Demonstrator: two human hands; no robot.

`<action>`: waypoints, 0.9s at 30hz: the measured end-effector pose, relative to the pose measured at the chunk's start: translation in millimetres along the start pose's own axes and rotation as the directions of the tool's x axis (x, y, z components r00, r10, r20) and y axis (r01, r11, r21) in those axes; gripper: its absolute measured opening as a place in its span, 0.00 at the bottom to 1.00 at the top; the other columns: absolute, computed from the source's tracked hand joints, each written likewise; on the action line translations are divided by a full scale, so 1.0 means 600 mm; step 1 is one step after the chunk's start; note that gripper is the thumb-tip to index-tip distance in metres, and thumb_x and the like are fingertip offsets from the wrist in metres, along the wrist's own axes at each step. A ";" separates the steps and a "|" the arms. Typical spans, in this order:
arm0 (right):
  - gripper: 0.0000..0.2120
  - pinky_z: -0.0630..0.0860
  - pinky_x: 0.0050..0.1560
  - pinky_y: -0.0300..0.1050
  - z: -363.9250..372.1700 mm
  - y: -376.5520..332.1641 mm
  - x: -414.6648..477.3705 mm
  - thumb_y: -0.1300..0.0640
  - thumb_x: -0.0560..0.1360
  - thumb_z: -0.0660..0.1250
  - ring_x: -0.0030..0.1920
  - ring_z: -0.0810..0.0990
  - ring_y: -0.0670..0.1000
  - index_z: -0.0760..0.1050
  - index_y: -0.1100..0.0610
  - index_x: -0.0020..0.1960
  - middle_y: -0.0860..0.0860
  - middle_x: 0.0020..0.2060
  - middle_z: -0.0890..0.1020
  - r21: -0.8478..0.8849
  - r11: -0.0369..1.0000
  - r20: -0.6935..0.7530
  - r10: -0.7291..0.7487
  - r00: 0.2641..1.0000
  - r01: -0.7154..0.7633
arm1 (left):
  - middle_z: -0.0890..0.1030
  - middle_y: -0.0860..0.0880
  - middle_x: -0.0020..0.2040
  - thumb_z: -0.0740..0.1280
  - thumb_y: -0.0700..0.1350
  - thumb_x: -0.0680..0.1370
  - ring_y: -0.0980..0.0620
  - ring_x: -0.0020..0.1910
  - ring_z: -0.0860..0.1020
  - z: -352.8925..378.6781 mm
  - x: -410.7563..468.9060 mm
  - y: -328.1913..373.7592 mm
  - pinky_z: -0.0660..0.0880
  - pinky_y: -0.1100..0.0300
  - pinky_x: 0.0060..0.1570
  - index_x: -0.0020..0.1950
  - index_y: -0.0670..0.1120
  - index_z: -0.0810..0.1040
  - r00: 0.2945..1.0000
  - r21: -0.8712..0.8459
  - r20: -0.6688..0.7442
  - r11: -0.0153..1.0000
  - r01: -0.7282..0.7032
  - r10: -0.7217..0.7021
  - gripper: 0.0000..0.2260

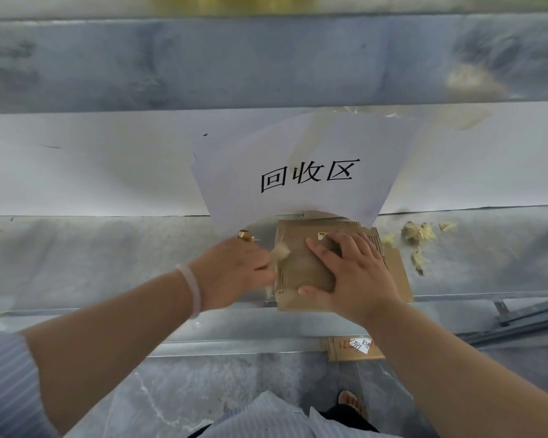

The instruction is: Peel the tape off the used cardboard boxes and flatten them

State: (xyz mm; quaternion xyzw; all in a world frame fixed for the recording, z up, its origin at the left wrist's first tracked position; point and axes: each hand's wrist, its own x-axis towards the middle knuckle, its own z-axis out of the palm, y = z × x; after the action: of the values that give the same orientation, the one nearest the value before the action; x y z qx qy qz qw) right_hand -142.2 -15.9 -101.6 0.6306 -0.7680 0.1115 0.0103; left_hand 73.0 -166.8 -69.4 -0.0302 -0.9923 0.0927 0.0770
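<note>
Ledge [108, 257] of grey metal, paper sign [298, 159] above, tape scraps [419, 232]

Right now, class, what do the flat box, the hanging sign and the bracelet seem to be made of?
Flat box: matt brown corrugated cardboard, ribbed edges showing. Sign: thin white paper, curling at its lower edge. Bracelet: pale, smooth, slightly translucent; perhaps jade or plastic, cannot tell.

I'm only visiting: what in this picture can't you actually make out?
All in the head view:
- The left hand is motion-blurred at the fingers, so whether it pinches the tape strip is unclear.
- The right hand covers much of the flattened cardboard box and part of its yellow label.
- The paper sign hides the box's far edge.
- The gold object is too small to name.
</note>
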 end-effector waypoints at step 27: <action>0.40 0.62 0.72 0.61 0.000 -0.004 -0.001 0.22 0.70 0.49 0.67 0.68 0.57 0.69 0.44 0.73 0.53 0.64 0.73 -0.017 1.000 0.004 -0.002 1.000 0.003 | 0.82 0.53 0.38 0.76 0.46 0.70 0.51 0.41 0.81 0.054 0.052 0.043 0.79 0.50 0.49 0.38 0.50 0.78 0.215 -0.769 0.513 -0.333 0.546 -0.831 0.07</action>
State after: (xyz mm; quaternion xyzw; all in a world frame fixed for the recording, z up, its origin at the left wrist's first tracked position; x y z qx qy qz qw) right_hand -139.5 -15.5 -101.3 0.6317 -0.7681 0.1035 0.0142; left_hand 38.3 -144.9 -101.0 0.5368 -0.6163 -0.5348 0.2146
